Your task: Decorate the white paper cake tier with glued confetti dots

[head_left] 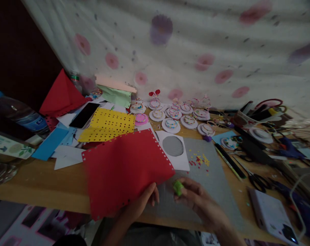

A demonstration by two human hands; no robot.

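My left hand [142, 201] grips the near edge of a red paper sheet [124, 167] with punched holes along its border, thumb on top. My right hand [196, 198] pinches a small green object [178, 187], perhaps a hole punch, just right of the sheet's corner. Both hands hover over a grey mat [211, 177] on the wooden table. Tiny coloured paper dots [199, 160] lie scattered on the mat.
A yellow punched sheet [109, 124], a phone [83, 115], blue and white papers and a water bottle [19, 114] lie left. Several round paper decorations [171, 118] stand at the back. Scissors [257, 179], pens, a glue gun and a white box [271, 215] crowd the right.
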